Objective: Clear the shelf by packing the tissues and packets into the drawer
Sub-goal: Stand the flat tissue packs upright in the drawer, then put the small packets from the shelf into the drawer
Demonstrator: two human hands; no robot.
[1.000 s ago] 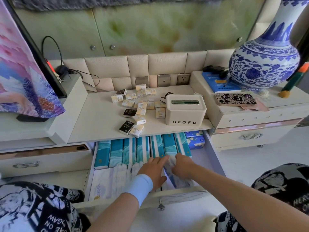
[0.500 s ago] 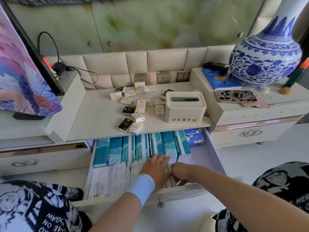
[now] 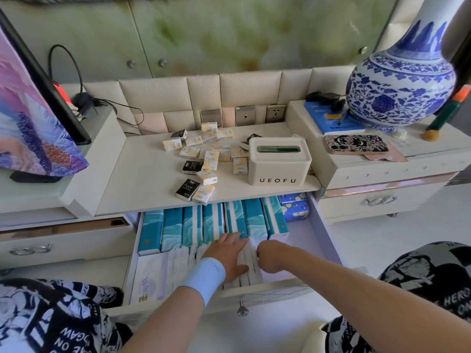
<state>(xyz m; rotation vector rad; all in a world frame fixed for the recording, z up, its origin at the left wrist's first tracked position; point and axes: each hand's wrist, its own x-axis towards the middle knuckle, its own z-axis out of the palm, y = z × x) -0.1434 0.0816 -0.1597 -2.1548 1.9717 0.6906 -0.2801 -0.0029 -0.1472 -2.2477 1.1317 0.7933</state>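
1. Light is bright and even, like daylight. The floor [image 3: 382,245] at right washes out almost to white.
2. The shelf [image 3: 142,179] throws a soft shadow band into the back of the drawer [image 3: 323,225], so the teal tissue packs [image 3: 173,225] darken toward their far ends.
3. Glare shows as a pink-white streak on the metal trim [image 3: 382,186] and a mild sheen on the vase [image 3: 400,90].
4. Wide-angle distortion: the shelf edge bows and the vase leans at the frame edge.
5. The wall panel [image 3: 229,34] is soft. My right hand [image 3: 270,254] is slightly smeared, so the fingers are not resolved.
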